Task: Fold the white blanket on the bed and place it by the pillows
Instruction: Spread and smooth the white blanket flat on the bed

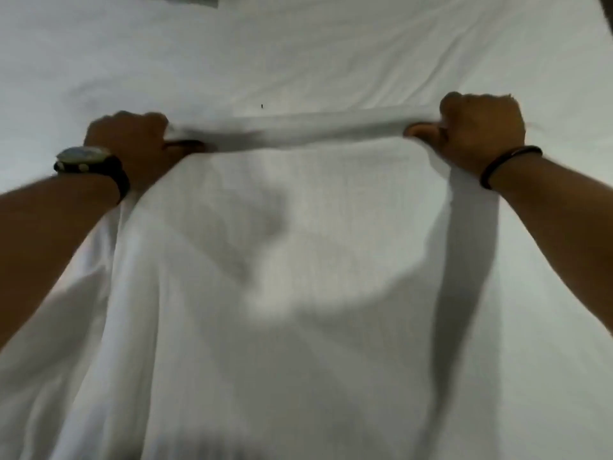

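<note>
The white blanket (298, 260) is being pinched along its edge by the left hand (132, 141) and the right hand (481, 127) at mid-frame; probably the edge is to be carried across the bed (298, 54) next.

A: Any text, labels, brands or numbers to log?

B: None I can read. My watch (84, 158) on the left wrist is too blurred, no dial digits or brand legible.

A: The cloth?

B: The white blanket (298, 260) I'm holding shows no tag or print. The bed sheet (298, 61) has one tiny dark speck (262, 106), not a character. The band (507, 164) on my right wrist is plain.
</note>
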### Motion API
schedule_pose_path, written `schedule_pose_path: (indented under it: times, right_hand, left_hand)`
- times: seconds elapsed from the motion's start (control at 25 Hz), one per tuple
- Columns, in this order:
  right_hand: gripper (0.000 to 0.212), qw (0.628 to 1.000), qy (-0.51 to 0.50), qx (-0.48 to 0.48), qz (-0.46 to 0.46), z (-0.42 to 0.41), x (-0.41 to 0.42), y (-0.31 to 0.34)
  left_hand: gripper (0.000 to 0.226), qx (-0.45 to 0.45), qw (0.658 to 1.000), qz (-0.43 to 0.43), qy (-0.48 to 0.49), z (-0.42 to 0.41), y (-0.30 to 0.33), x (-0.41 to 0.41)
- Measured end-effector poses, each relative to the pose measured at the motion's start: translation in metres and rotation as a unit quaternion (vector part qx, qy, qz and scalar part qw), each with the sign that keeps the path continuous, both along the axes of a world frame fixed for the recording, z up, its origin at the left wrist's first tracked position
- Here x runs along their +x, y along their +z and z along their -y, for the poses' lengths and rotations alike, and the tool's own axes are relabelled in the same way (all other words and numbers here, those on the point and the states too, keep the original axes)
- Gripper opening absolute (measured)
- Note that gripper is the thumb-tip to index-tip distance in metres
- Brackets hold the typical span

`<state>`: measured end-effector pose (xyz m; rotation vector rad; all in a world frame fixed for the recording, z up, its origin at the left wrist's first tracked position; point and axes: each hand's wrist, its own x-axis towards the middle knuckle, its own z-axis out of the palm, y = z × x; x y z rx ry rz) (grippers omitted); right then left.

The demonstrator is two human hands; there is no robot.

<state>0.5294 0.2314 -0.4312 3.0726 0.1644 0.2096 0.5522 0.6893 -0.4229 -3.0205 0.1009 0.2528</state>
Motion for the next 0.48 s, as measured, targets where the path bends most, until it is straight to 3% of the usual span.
schedule_pose_path:
  times: [0.16,0.28,0.4,0.48]
  right_hand:
    - [0.088,0.996,-0.076,-0.003,0.042,0.011,0.01,-0.02]
    - [0.082,0.995,-0.073,0.071,0.003,-0.022,-0.07,-0.065]
    - [0.082,0.996,-0.001,0.054,-0.069,0.001,-0.134,-0.087]
    - [0.088,0.989,-0.117,0.002,-0.09,0.083,-0.148,-0.09]
  left_hand:
    - [0.077,-0.024,0.998,0.042,0.026,0.033,-0.007,0.041]
    - [0.075,-0.156,0.978,0.12,-0.074,0.12,-0.053,-0.05]
    - [0.091,-0.149,0.963,0.045,-0.219,0.182,-0.083,-0.136]
    - [0.102,-0.119,0.968,0.037,-0.219,0.188,-0.105,-0.136]
